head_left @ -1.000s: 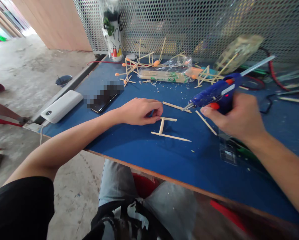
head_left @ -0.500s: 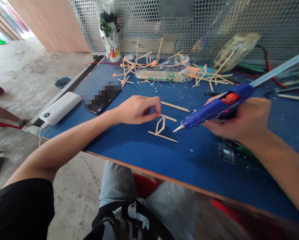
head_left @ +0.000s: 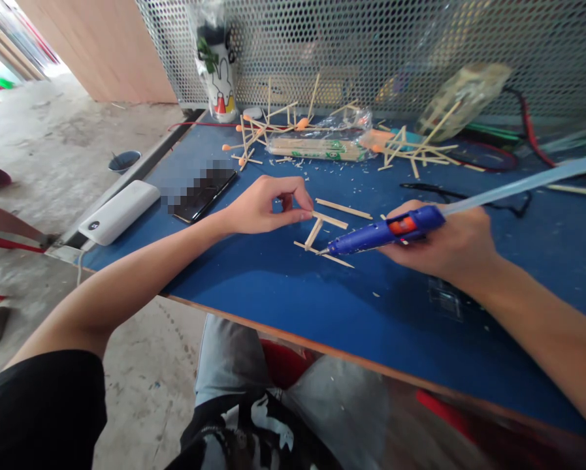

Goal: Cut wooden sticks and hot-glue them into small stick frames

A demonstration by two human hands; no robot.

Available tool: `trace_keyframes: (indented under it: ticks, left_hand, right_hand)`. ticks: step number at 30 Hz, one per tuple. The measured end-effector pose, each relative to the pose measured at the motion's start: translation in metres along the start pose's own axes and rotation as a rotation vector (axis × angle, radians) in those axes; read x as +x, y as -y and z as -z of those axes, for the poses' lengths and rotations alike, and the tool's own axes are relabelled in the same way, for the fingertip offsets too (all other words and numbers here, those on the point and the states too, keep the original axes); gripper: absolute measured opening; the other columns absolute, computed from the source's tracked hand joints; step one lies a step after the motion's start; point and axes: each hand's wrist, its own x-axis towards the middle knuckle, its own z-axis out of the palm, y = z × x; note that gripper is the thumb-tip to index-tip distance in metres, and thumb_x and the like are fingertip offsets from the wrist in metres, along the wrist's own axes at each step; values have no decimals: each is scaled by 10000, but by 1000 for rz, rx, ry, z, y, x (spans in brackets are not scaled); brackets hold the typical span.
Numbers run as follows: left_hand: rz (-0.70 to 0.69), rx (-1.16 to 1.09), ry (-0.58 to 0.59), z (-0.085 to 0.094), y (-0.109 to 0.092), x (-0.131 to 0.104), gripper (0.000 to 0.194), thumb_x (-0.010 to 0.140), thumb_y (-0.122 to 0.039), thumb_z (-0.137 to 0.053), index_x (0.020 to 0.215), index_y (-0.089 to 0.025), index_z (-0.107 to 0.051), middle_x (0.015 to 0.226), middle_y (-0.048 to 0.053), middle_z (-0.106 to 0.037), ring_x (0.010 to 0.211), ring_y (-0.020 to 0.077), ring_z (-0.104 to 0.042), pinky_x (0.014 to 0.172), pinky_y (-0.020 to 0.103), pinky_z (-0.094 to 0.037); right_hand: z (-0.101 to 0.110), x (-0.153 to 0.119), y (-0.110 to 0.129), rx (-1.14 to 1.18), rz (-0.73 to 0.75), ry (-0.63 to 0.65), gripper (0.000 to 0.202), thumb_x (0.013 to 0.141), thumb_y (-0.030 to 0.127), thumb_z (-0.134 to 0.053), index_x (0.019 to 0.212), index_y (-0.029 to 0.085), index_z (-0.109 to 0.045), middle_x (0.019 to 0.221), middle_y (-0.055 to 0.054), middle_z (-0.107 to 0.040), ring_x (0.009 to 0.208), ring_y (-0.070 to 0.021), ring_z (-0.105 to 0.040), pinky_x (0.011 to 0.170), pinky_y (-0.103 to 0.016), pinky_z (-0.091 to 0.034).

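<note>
My left hand (head_left: 273,204) pinches the left end of a small frame of wooden sticks (head_left: 315,232) between thumb and fingertip. Its upper stick, a short crosspiece and a lower stick show. In my right hand (head_left: 449,245) is a blue hot glue gun (head_left: 385,236) with an orange part and a long translucent glue stick (head_left: 522,185) out of its back. The gun's nozzle is at the lower stick, close to the crosspiece joint; whether it touches I cannot tell. Just behind the frame a loose wooden stick (head_left: 344,209) lies on the blue table (head_left: 253,287).
At the back are a plastic packet of wooden sticks (head_left: 317,149) and stick structures (head_left: 417,153) with orange pieces. On the left lie a phone (head_left: 209,190) and a white power bank (head_left: 120,212). A bottle (head_left: 221,81) stands by the perforated metal panel (head_left: 283,52).
The glue gun has moved left and its nozzle has come to the frame's lower stick. My left hand has tilted the frame, and its two crosspieces now look like one.
</note>
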Motion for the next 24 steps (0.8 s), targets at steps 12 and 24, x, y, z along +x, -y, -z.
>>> trace_keyframes:
  ticks: [12, 24]
  left_hand:
    - [-8, -37, 9, 4, 10, 0, 342, 962, -507, -775, 918, -171, -721, 1011, 117, -836, 812, 137, -746, 761, 279, -600]
    - [-16, -13, 13, 4, 6, 1, 299, 954, -465, -774, 905, -173, -729, 990, 107, -838, 735, 119, -701, 689, 269, -565]
  right_hand:
    - [3, 2, 1, 1, 189, -15, 127, 919, 378, -641, 838, 322, -722, 719, -9, -755, 655, -233, -711, 559, -370, -423]
    - [6, 9, 8, 6, 114, 112, 170, 904, 378, -599, 923, 339, -764, 672, -11, -687, 596, -219, -630, 553, -358, -337]
